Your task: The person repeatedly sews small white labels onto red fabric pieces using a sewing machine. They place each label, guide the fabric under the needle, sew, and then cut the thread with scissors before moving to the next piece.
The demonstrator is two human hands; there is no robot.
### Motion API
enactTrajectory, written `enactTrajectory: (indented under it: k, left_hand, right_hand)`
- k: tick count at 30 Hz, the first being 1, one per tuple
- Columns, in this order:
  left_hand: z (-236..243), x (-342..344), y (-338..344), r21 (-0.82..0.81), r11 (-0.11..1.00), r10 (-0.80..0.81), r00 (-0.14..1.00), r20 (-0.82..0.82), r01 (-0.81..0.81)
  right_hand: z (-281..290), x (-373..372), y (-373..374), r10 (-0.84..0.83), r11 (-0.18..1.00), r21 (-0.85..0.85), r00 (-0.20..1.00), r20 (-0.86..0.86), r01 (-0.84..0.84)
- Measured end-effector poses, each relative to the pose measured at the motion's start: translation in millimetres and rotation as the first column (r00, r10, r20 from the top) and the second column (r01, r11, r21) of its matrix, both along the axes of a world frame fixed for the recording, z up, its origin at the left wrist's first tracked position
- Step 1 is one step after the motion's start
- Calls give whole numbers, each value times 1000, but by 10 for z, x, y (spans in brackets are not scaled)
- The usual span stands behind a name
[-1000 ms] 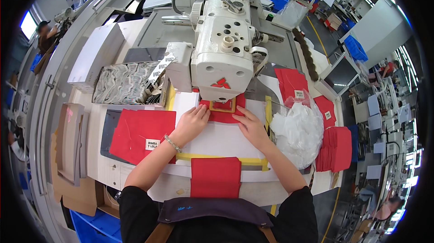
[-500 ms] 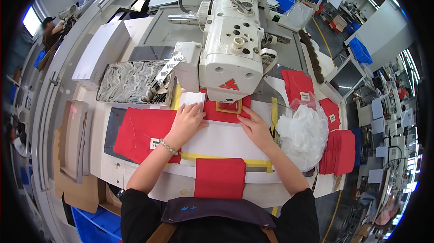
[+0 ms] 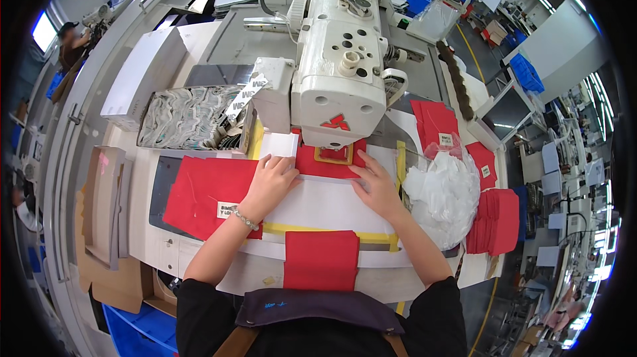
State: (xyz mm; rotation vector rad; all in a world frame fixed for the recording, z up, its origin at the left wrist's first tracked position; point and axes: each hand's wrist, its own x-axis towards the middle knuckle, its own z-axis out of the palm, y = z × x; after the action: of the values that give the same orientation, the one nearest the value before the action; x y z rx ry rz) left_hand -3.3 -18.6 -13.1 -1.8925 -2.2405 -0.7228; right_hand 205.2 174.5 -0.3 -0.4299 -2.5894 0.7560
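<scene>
A piece of red fabric (image 3: 310, 163) lies under the head of a white sewing machine (image 3: 340, 85), with a small brass-coloured clamp frame (image 3: 350, 160) pressed onto it. My left hand (image 3: 271, 183) rests flat at the fabric's left edge, fingers stretched forward. At the opposite edge, the fingertips of my right hand (image 3: 378, 189) touch the cloth, its fingers apart. Left of my left wrist lies a larger red fabric piece (image 3: 206, 188) with a white label (image 3: 226, 210). Close in front of me, a folded red stack (image 3: 321, 261) sits at the table edge.
A box of bundled white labels (image 3: 189, 118) stands at left, beside a long white box (image 3: 142, 78) and an open cardboard box (image 3: 105, 204). To the right are a crumpled white plastic bag (image 3: 441, 198), a stack of red pieces (image 3: 494, 223) and a screen (image 3: 507, 118).
The whole view has shifted very slightly. Both hands keep their places at the red fabric's two edges, and the clamp frame still sits on it.
</scene>
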Motion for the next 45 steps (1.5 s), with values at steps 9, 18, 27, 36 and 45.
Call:
enactTrajectory:
  k: [9, 18, 27, 36, 45]
  left_hand:
    - [-64, 60, -27, 3, 1000, 15, 993, -113, -15]
    - [11, 147, -23, -35, 999, -18, 985, -174, 12]
    - [-39, 213, -20, -125, 991, -74, 974, -213, 48]
    - [-51, 293, -48, -119, 992, -61, 960, -272, 29]
    - [-12, 342, -44, -137, 991, -45, 963, -266, 9]
  right_hand:
    - [-4, 183, -4, -36, 929, 368, 999, -12, 38]
    - [17, 122, -44, -101, 917, 391, 993, 53, 72]
    - [-46, -25, 115, -146, 887, 454, 984, 104, 84]
    - [3, 209, -233, -106, 870, 492, 983, 149, 19]
    - [-49, 250, -412, -211, 855, 505, 969, 129, 119]
